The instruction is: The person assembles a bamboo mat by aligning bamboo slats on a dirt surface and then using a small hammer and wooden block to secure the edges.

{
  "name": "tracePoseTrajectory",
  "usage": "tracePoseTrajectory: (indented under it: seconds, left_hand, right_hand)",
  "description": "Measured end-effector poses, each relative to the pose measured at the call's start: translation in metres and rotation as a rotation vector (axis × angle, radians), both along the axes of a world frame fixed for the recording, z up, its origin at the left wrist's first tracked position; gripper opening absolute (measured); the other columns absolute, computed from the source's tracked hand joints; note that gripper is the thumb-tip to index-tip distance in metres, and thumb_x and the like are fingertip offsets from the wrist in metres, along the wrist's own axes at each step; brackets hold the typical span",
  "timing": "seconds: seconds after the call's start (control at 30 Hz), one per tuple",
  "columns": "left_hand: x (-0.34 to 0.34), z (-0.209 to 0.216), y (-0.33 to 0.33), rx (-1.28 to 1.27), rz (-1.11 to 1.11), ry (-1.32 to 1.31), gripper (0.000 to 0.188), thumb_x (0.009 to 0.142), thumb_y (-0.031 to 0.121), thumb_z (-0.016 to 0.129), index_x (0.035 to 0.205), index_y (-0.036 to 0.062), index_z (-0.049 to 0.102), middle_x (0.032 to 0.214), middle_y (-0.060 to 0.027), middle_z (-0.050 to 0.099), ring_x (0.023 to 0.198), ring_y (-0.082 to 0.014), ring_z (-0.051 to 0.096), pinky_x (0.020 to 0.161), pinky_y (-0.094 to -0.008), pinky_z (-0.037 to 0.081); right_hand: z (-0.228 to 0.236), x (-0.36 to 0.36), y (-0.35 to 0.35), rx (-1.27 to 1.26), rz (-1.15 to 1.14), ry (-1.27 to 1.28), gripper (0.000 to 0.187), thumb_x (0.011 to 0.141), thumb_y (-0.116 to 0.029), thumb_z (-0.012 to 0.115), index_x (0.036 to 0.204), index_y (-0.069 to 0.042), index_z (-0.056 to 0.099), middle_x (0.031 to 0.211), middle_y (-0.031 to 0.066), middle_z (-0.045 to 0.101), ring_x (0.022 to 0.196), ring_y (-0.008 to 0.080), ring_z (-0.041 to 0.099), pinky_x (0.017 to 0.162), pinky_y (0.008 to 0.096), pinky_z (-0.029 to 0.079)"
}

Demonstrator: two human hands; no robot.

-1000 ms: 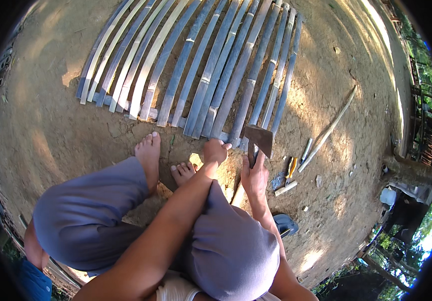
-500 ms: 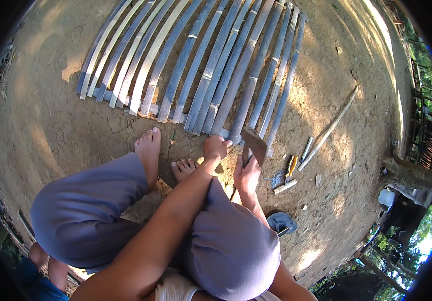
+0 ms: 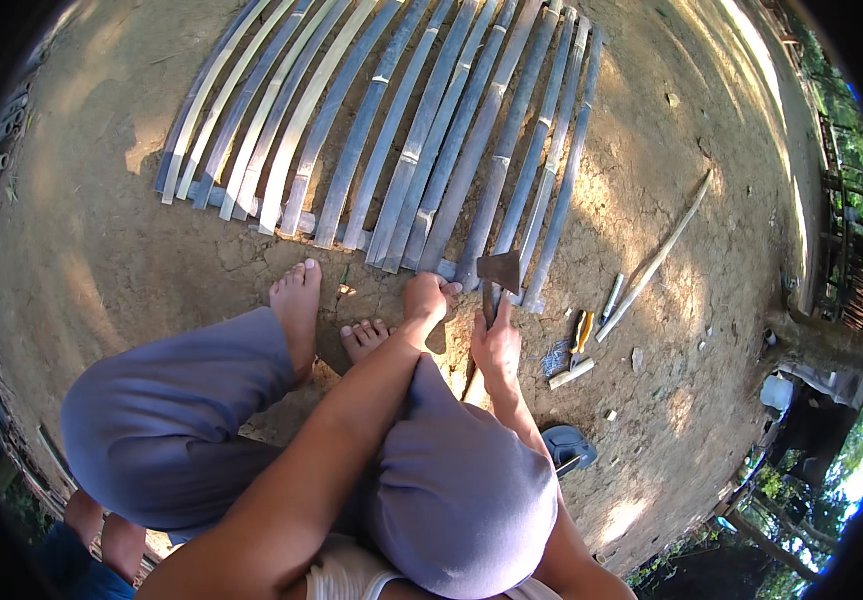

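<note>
Split bamboo slats (image 3: 406,160) lie side by side over a crosspiece (image 3: 296,220), forming a panel on the dirt. My left hand (image 3: 426,300) is closed at the near ends of the slats, right of the middle; whatever its fingers hold is hidden. My right hand (image 3: 496,345) grips the handle of a hatchet-like tool just to the right. Its broad flat metal head (image 3: 499,268) is over the slat ends, beside my left hand. Part of a pale wooden handle shows below my right hand.
On the right lie a small heap of nails (image 3: 555,357), a yellow-handled tool (image 3: 582,330), a short wooden piece (image 3: 571,374) and a long stick (image 3: 659,255). A dark sandal (image 3: 569,448) is near my right forearm. Another person's legs (image 3: 101,530) show at lower left.
The metal head has turned and shifted slightly left, so its flat side now lies across the slat ends. My left hand stays almost in the same place.
</note>
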State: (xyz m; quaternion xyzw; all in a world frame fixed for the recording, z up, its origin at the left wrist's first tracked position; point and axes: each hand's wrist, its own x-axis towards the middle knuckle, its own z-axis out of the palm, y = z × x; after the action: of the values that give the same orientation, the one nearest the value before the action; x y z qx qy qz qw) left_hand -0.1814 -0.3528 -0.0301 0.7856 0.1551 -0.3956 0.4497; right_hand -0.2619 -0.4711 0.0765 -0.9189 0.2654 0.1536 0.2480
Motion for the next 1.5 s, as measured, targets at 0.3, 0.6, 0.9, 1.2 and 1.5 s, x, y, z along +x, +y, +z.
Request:
tracePoseTrajectory:
  seconds: [0.3, 0.6, 0.9, 1.2, 1.5]
  left_hand:
    - [0.007, 0.027, -0.002, 0.014, -0.098, -0.035, 0.032, 0.091, 0.033, 0.076, 0.079, 0.0037, 0.076, 0.064, -0.0068, 0.071, 0.055, -0.0142, 0.067, 0.058, -0.0335, 0.052]
    - [0.003, 0.009, 0.001, -0.024, -0.055, -0.091, 0.031, 0.092, 0.031, 0.075, 0.079, 0.0027, 0.075, 0.063, -0.0063, 0.071, 0.055, -0.0135, 0.067, 0.056, -0.0314, 0.052]
    - [-0.008, -0.009, 0.005, 0.105, -0.128, -0.180, 0.046, 0.087, 0.044, 0.077, 0.073, 0.0005, 0.074, 0.066, -0.0166, 0.070, 0.064, -0.0295, 0.071, 0.065, -0.0423, 0.053]
    - [-0.007, 0.015, 0.012, -0.405, 0.962, 0.103, 0.030, 0.094, 0.013, 0.075, 0.083, -0.0123, 0.062, 0.070, -0.0129, 0.065, 0.053, -0.0160, 0.058, 0.046, -0.0288, 0.049]
    - [-0.007, -0.004, 0.005, -0.490, 0.991, 0.145, 0.018, 0.097, 0.004, 0.067, 0.090, -0.0112, 0.060, 0.077, -0.0121, 0.064, 0.060, -0.0163, 0.060, 0.053, -0.0285, 0.052]
  right_hand:
    - [-0.009, 0.003, -0.007, -0.059, 0.103, 0.090, 0.054, 0.097, -0.026, 0.058, 0.139, 0.003, 0.038, 0.074, 0.0287, 0.066, 0.067, 0.0486, 0.067, 0.061, 0.0577, 0.054]
    - [-0.022, -0.002, -0.005, -0.107, 0.125, 0.031, 0.053, 0.098, -0.025, 0.057, 0.141, -0.001, 0.038, 0.078, 0.0263, 0.069, 0.069, 0.0430, 0.071, 0.061, 0.0540, 0.057]
    - [-0.016, -0.013, -0.014, -0.008, 0.011, -0.104, 0.053, 0.096, -0.033, 0.060, 0.133, -0.002, 0.040, 0.072, 0.0275, 0.067, 0.067, 0.0459, 0.068, 0.061, 0.0555, 0.053]
    - [-0.018, -0.126, -0.029, 0.153, -0.716, -0.169, 0.041, 0.091, -0.033, 0.067, 0.099, 0.006, 0.056, 0.074, 0.0259, 0.066, 0.066, 0.0410, 0.068, 0.059, 0.0475, 0.052]
    - [-0.038, -0.186, -0.035, -0.110, -0.575, -0.195, 0.036, 0.094, -0.034, 0.063, 0.093, 0.002, 0.061, 0.080, 0.0280, 0.066, 0.077, 0.0481, 0.066, 0.068, 0.0529, 0.050]
